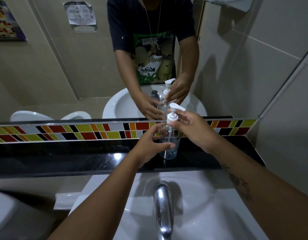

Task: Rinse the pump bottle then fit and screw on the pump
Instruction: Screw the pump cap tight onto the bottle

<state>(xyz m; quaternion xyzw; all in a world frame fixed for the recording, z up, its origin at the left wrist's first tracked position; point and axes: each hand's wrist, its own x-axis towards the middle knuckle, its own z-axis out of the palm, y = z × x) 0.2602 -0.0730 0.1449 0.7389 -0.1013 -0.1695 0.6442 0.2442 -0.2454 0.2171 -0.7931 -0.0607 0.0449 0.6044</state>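
A clear plastic pump bottle (172,149) stands upright on the black ledge (63,153) behind the sink. My left hand (149,144) wraps around its body from the left. A white pump (174,115) sits in the bottle's neck, its nozzle pointing right and its dip tube reaching down inside. My right hand (194,130) holds the pump's white collar with thumb and fingers. The bottle looks nearly empty.
A chrome tap (163,205) rises over the white sink (210,196) right below my arms. A strip of coloured tiles (80,131) and a mirror (63,66) back the ledge. A second white basin edge (4,213) lies at the lower left.
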